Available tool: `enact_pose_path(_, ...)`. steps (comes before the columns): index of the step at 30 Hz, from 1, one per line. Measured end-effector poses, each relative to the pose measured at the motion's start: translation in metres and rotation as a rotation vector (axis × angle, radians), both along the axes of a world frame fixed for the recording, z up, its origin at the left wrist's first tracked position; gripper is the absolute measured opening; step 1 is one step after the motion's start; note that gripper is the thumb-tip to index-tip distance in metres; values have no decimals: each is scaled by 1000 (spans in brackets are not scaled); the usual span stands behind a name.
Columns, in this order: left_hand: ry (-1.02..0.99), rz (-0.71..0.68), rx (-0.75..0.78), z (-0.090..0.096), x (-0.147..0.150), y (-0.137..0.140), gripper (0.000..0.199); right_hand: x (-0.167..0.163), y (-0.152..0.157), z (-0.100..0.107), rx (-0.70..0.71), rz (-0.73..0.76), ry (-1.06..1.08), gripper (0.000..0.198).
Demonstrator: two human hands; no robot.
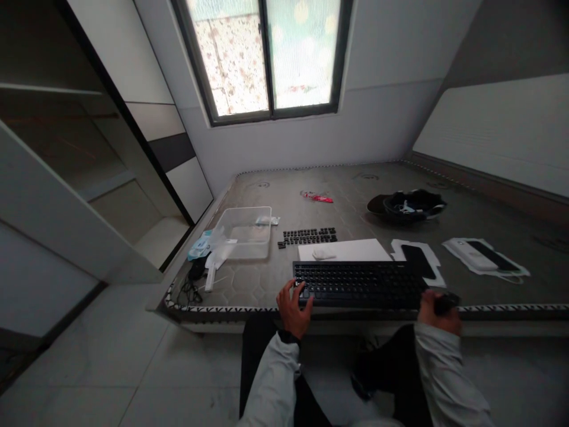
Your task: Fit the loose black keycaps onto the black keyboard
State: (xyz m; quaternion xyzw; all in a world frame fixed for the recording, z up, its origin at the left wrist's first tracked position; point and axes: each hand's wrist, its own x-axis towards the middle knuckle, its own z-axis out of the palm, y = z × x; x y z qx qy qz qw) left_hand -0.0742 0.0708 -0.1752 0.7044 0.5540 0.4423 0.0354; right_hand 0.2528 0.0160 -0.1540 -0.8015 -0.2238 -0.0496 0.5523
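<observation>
A black keyboard [355,283] lies along the front edge of the mattress, its near side toward me. At its left end rests my left hand [295,309], fingers apart, the tips touching the keys and the front corner. My right hand [438,314] is closed around a small black object [446,303] beside the keyboard's right end; blur hides what kind of thing it is. Behind the keyboard, rows of loose black keycaps [310,236] are set out on the mattress. A white sheet [347,249] with a crumpled white piece [323,255] sits just beyond the keyboard.
A clear plastic box [246,234] stands left, beside a blue-and-white packet [200,246] and a black cable [190,292]. Two dark phone-like items [420,261] [486,256] on white paper lie right. Farther back are a dark cap [406,206] and a red item [320,197].
</observation>
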Motion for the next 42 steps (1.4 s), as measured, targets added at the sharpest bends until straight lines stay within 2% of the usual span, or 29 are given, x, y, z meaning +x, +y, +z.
enact_pose_path(2, 20, -30, -2, 0, 3, 0, 39, -26, 11, 10, 8, 121, 107, 54)
enact_pose_path(5, 28, -31, -8, 0, 6, 0, 36, -68, 28, 25, 48, 536, 264, 65)
enact_pose_path(6, 30, -30, -9, 0, 7, 1, 36, -83, 34, 30, 100, 642, 323, 65)
enact_pose_path(8, 34, -38, -10, 1, 7, 2, 37, -111, 45, 36, 294, 737, 471, 61)
enact_pose_path(10, 34, -47, -18, 2, 7, 3, 37, -135, 57, 40, 425, 823, 685, 59)
enact_pose_path(13, 20, -66, -39, 4, 6, 4, 36, -159, 73, 43, 535, 954, 975, 55)
enact_pose_path(15, 5, -81, -51, 5, 6, 5, 35, -169, 84, 43, 586, 1018, 1068, 51)
enact_pose_path(19, -30, -99, -56, 6, 5, 6, 34, -184, 104, 41, 651, 1070, 1076, 48)
enact_pose_path(23, -55, -115, -54, 7, 4, 7, 34, -194, 117, 36, 630, 1084, 1024, 49)
enact_pose_path(33, -103, -141, -91, 8, 2, 7, 34, -199, 117, 29, 579, 1121, 894, 49)
enact_pose_path(42, -109, -133, -76, 10, 2, 7, 32, -198, 119, 28, 581, 1103, 896, 47)
